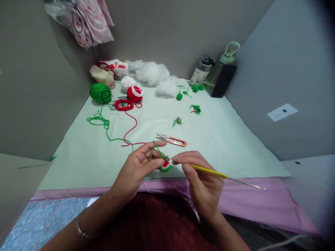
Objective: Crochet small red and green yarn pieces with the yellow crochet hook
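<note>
Right hand (202, 177) closed around yellow crochet hook (209, 170)

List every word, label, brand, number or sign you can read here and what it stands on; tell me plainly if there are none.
None can be read.
Red and white packet: red marks, too small and blurred to read.
Patterned cup: dark marks, too blurred to tell whether any are letters.
</note>
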The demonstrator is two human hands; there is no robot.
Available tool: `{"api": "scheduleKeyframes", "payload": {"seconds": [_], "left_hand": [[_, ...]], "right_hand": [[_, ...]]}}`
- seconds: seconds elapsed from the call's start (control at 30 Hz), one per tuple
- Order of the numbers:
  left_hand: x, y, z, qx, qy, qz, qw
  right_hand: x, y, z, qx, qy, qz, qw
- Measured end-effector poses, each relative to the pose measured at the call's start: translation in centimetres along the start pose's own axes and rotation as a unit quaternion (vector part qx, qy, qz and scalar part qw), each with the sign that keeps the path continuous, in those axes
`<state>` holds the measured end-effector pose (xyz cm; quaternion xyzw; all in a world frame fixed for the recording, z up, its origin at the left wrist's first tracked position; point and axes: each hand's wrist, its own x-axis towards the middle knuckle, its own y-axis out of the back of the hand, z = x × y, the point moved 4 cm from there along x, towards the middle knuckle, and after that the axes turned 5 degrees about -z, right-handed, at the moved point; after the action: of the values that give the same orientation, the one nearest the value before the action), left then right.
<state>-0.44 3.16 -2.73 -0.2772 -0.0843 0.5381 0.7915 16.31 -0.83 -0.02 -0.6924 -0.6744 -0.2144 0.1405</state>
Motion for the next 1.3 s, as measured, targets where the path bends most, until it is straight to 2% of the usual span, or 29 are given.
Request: {"api": "scheduleKeyframes", "payload": {"seconds": [0.17,0.33,0.7,0.87,0.93,1.07,1.13,1.2,1.3], "left_hand": [[-0.2,-0.1,-0.2,-0.015,0.003,-0.014,1.0],[-0.2,-0.3,-0.2,-0.019,0.013,-0.017,1.0],[-0.2,-0.1,-0.4,0.001,0.019,-0.018,1.0],[-0.2,-0.1,-0.4,-0.009,0.015,-0.022,1.0],[-0.2,-0.1,-0.5,-0.009,0.02,-0.022,1.0],[-0.2,-0.1,-0.5,-0.009,0.022,-0.014,1.0],[-0.2,-0.1,-0.4,-0.009,0.021,-0.009,1.0],[-0.2,-0.1,-0.4,-0.01,0.021,-0.008,1.0],[-0.2,-0.1,-0.4,-0.011,0.02,-0.011,1.0]], "right_hand": [[-0.2,0.3,0.0,-0.004,0.006,0.009,1.0],[-0.1,0.3,0.1,-0.021,0.004,-0.008,1.0],[-0.2,0.5,0.2,0.012,0.017,0.018,1.0],[-0.3,0.4,-0.2,-0.001,0.025,-0.021,0.999],[-0.1,0.4,-0.1,-0.016,0.025,-0.003,1.0],[0.1,0.8,-0.1,-0.044,0.045,0.096,0.993],[0.0,1.0,-0.3,-0.053,0.058,0.118,0.99],[-0.2,1.0,-0.4,-0.054,0.064,0.091,0.992],[-0.4,0.7,-0.5,-0.057,0.057,0.01,0.997]]}}
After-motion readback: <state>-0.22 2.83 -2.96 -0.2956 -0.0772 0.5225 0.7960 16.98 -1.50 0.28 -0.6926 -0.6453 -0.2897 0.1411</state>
